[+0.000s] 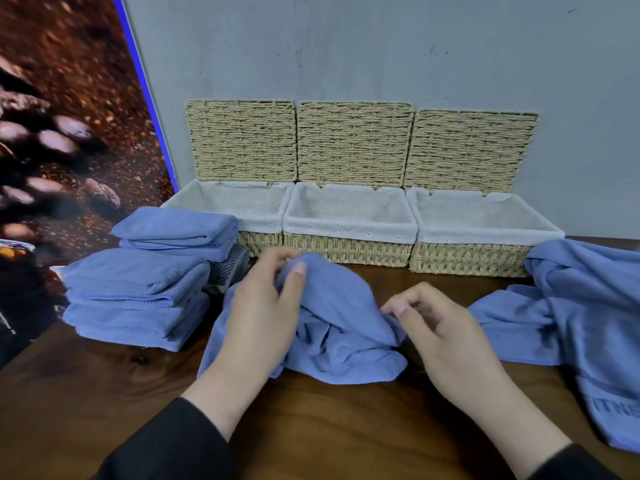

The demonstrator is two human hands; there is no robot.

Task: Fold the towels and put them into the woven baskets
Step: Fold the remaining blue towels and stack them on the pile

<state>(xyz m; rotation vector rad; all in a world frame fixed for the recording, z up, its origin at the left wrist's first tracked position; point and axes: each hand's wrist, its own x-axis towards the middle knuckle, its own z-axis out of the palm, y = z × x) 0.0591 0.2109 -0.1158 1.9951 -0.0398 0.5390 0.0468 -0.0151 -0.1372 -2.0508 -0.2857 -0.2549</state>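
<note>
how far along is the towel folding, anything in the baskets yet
Done: folded towels are stacked at left. In hand: left hand and right hand grip a crumpled towel. Left: the unfolded heap at right, and all three baskets look empty, lids open.

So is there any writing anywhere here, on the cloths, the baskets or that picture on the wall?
"ITNE": tone-on-tone capital letters on the spread-out blue towel at the right edge of the dark wooden table; the word is cut off by the frame, so only part reads.
No other text shows: none on the three lined woven straw baskets, the folded blue towel stacks or the brown wall poster.
</note>
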